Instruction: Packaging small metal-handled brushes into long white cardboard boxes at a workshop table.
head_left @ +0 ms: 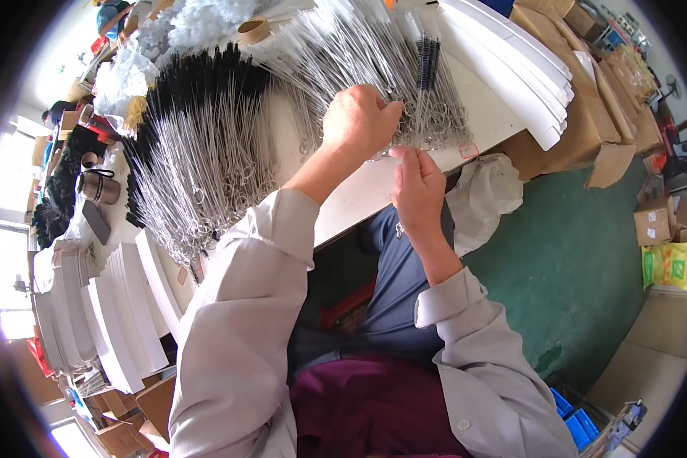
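Observation:
My left hand (359,118) is curled over the looped wire ends of a heap of thin wire brushes (374,57) on the white table (359,195), fingers closed around some wires. Just below and to the right, my right hand (418,191) sits at the table's front edge, fingers pinched on wire handles near the heap's ring ends (427,141). One black-bristled brush (427,57) lies on top of that heap. A second, larger pile of black-tipped wire brushes (198,145) lies to the left.
Stacks of white flat cards (122,313) stand at the left, more white sheets (527,69) and brown cardboard boxes (611,99) at the right. A tape roll (253,30), a metal cup (99,187), a crumpled white bag (488,195), green floor (580,259).

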Action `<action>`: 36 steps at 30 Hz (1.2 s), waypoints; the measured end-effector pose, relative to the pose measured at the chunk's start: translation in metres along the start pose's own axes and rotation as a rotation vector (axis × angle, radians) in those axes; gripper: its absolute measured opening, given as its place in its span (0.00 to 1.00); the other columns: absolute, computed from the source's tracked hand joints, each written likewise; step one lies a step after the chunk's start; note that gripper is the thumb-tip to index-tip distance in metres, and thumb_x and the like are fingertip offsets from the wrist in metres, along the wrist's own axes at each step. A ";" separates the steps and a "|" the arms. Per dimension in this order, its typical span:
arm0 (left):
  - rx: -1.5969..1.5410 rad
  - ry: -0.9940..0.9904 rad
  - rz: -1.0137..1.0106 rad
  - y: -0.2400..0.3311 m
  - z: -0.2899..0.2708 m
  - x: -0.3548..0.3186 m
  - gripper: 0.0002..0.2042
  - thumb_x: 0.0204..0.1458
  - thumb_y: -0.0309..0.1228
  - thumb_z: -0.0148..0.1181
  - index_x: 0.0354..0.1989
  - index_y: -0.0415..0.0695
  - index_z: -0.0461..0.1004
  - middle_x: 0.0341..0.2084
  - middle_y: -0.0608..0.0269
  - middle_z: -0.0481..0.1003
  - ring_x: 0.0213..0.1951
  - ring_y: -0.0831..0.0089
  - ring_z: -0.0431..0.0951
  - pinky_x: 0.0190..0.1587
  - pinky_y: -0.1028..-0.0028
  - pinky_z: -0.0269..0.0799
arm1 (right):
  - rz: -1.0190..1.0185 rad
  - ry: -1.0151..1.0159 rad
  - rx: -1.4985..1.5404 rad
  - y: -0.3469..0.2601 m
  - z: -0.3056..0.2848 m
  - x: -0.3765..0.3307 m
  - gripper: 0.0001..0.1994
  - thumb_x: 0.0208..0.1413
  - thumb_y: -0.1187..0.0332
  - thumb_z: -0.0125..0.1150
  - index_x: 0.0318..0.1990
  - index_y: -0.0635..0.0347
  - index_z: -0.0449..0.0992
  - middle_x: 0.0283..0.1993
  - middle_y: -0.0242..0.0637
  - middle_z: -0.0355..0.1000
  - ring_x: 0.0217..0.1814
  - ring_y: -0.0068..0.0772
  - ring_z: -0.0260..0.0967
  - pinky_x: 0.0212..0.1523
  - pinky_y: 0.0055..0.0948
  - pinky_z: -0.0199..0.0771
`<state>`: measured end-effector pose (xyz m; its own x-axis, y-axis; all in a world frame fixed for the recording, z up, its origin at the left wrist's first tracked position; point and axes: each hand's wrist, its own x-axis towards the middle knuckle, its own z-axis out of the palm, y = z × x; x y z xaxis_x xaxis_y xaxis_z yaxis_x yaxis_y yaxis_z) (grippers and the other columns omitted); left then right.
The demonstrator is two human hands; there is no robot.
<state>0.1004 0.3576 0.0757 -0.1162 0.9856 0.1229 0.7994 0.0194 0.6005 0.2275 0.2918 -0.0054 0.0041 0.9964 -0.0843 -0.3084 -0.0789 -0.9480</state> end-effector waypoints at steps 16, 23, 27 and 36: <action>-0.683 0.009 -0.255 -0.020 -0.049 -0.020 0.10 0.53 0.29 0.63 0.25 0.34 0.76 0.20 0.55 0.79 0.19 0.73 0.79 0.22 0.72 0.80 | 0.124 -0.020 0.050 -0.014 0.006 -0.001 0.15 0.74 0.61 0.52 0.46 0.65 0.77 0.22 0.21 0.58 0.17 0.11 0.48 0.16 0.19 0.49; -0.271 0.329 0.002 -0.019 -0.055 -0.035 0.08 0.46 0.26 0.63 0.21 0.35 0.74 0.18 0.53 0.77 0.22 0.66 0.78 0.29 0.68 0.75 | -0.003 -0.247 0.114 -0.047 0.038 0.037 0.15 0.72 0.65 0.49 0.43 0.72 0.75 0.39 0.45 0.77 0.38 0.37 0.80 0.37 0.33 0.85; -0.082 0.478 0.295 -0.023 -0.070 -0.036 0.07 0.47 0.25 0.63 0.23 0.38 0.72 0.19 0.55 0.74 0.22 0.61 0.77 0.30 0.65 0.75 | 0.038 -0.229 0.140 -0.040 0.059 0.081 0.16 0.72 0.68 0.47 0.44 0.79 0.73 0.47 0.56 0.75 0.49 0.46 0.80 0.53 0.41 0.85; -0.112 0.817 0.524 -0.022 -0.140 -0.042 0.04 0.51 0.20 0.65 0.28 0.40 0.76 0.23 0.62 0.79 0.27 0.77 0.82 0.33 0.77 0.79 | 0.046 -0.213 0.218 -0.031 0.066 0.088 0.16 0.72 0.69 0.48 0.47 0.80 0.73 0.50 0.60 0.74 0.56 0.55 0.78 0.59 0.47 0.83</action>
<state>0.0051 0.2923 0.1680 -0.1683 0.4438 0.8802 0.8106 -0.4457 0.3798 0.1741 0.3835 0.0369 -0.2065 0.9777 -0.0374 -0.5004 -0.1384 -0.8546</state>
